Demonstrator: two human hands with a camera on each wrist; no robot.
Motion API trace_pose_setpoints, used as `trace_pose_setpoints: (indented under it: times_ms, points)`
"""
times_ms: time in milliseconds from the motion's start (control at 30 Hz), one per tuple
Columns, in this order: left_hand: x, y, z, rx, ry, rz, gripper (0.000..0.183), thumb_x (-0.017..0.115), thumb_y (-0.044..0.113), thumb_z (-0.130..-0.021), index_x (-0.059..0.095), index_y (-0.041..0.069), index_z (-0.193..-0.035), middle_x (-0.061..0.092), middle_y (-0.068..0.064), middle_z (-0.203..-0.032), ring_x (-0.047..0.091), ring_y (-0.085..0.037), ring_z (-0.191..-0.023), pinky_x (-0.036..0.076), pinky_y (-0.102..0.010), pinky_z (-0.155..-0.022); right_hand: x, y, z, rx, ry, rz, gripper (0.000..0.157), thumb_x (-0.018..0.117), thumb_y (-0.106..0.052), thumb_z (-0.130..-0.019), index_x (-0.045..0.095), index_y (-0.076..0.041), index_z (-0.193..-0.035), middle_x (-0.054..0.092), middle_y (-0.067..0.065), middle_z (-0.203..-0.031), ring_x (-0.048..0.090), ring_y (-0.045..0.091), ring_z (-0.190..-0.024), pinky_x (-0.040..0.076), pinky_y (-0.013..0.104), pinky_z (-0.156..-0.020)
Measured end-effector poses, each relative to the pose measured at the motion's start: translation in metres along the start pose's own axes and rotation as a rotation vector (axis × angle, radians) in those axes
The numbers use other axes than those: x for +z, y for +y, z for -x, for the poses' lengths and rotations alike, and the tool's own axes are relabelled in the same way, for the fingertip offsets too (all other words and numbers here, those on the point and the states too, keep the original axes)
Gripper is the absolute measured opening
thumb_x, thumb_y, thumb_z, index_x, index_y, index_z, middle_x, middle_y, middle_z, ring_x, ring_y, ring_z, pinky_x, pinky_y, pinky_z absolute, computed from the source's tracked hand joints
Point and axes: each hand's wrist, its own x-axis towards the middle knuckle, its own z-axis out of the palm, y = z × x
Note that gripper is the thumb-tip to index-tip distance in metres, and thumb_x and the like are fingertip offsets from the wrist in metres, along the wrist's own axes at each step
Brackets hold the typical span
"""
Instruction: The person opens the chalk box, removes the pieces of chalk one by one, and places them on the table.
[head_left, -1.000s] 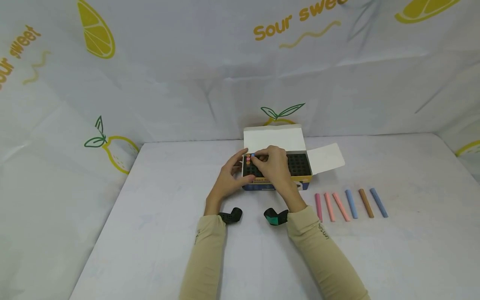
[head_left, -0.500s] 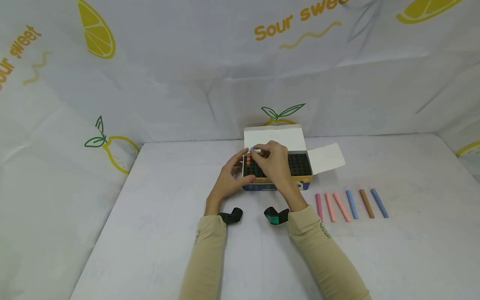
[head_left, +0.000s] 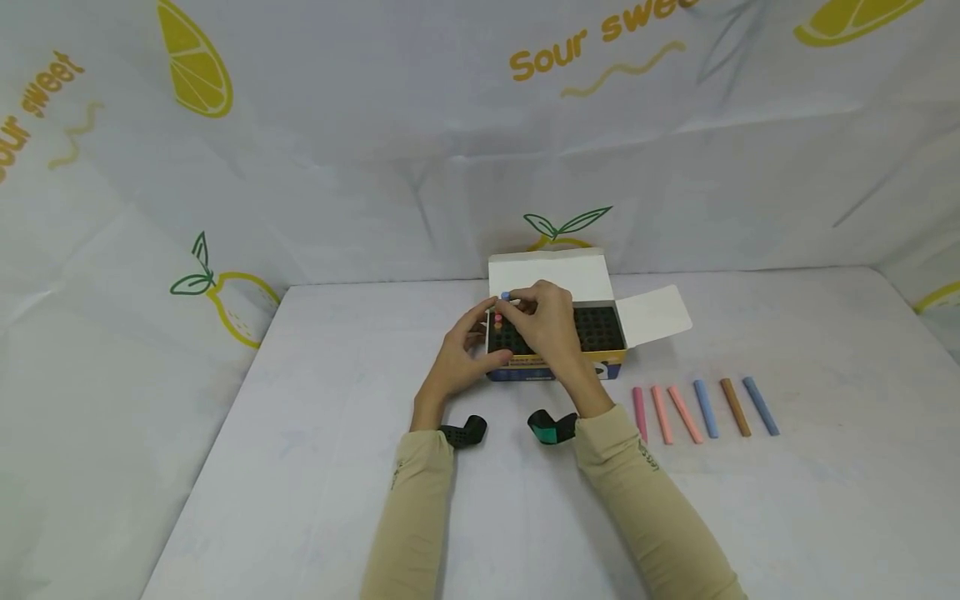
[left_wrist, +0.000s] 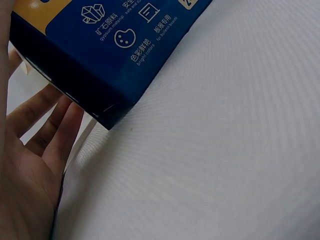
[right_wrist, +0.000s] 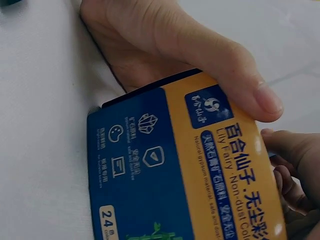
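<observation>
An upright chalk box [head_left: 609, 369], blue and yellow with a black holed insert [head_left: 597, 329], stands at the back of the table. My left hand [head_left: 467, 350] grips its left end, thumb over the front edge and fingers round the side. In the left wrist view, those fingers [left_wrist: 65, 127] lie behind the box corner. My right hand [head_left: 551, 329] pinches a blue chalk stick [head_left: 506, 296] between thumb and index finger above the insert's back left corner. Beside it, a pink chalk end [head_left: 498, 317] shows in a hole. The right wrist view leaves the pinched stick hidden behind the box.
Several chalk sticks lie in a row right of the box, among them a magenta stick [head_left: 639, 410], a brown stick [head_left: 736, 407] and a dark blue stick [head_left: 761, 406]. The box's white lid [head_left: 551, 277] stands up behind; a side flap [head_left: 652, 317] juts right.
My right hand has moved slightly back and up, and the blue chalk stick's end now stands higher over the insert. My left hand keeps its hold on the box.
</observation>
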Motion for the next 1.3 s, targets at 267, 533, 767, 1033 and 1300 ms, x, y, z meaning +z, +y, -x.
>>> trace_pose_setpoints:
  times_ms: [267, 533, 767, 1033, 1300]
  points:
    - [0.002, 0.003, 0.0, -0.015, -0.001, -0.006, 0.097, 0.071, 0.079, -0.076, 0.039, 0.036, -0.157, 0.053, -0.006, -0.146, 0.052, -0.026, -0.131, 0.044, -0.047, -0.115, -0.011, -0.008, -0.003, -0.061, 0.087, -0.056, 0.024, 0.079, -0.013, -0.09, 0.079, 0.007, -0.103, 0.067, 0.021, -0.081, 0.067, 0.031, -0.069, 0.046, 0.018, -0.06]
    - [0.002, 0.002, -0.001, 0.002, 0.0, -0.003, 0.101, 0.07, 0.081, -0.074, 0.039, 0.034, -0.157, 0.058, -0.009, -0.138, 0.055, -0.026, -0.127, 0.045, -0.045, -0.115, -0.024, -0.017, -0.003, -0.063, 0.109, -0.081, 0.022, 0.082, -0.012, -0.087, 0.08, 0.006, -0.099, 0.067, 0.021, -0.081, 0.066, 0.031, -0.07, 0.048, 0.019, -0.063]
    - [0.003, 0.001, -0.001, 0.005, 0.004, -0.01, 0.102, 0.068, 0.084, -0.073, 0.039, 0.034, -0.157, 0.057, -0.008, -0.14, 0.054, -0.026, -0.129, 0.045, -0.047, -0.114, -0.033, -0.022, 0.005, -0.072, 0.122, -0.057, 0.02, 0.082, -0.013, -0.086, 0.081, 0.005, -0.095, 0.066, 0.02, -0.08, 0.065, 0.029, -0.069, 0.046, 0.017, -0.064]
    - [0.003, 0.001, -0.001, 0.005, 0.017, -0.031, 0.107, 0.065, 0.089, -0.07, 0.039, 0.032, -0.157, 0.058, -0.009, -0.139, 0.055, -0.027, -0.127, 0.046, -0.047, -0.113, -0.044, -0.022, 0.018, -0.064, 0.137, -0.066, 0.018, 0.082, -0.01, -0.085, 0.08, 0.006, -0.094, 0.065, 0.018, -0.08, 0.066, 0.027, -0.067, 0.047, 0.015, -0.063]
    - [0.002, 0.001, 0.0, 0.014, 0.013, -0.008, 0.099, 0.07, 0.08, -0.075, 0.04, 0.034, -0.157, 0.058, -0.009, -0.137, 0.056, -0.026, -0.125, 0.046, -0.048, -0.113, -0.056, -0.023, 0.029, -0.089, 0.165, -0.08, 0.017, 0.083, -0.005, -0.082, 0.08, 0.008, -0.092, 0.065, 0.017, -0.077, 0.061, 0.017, -0.063, 0.047, 0.009, -0.061]
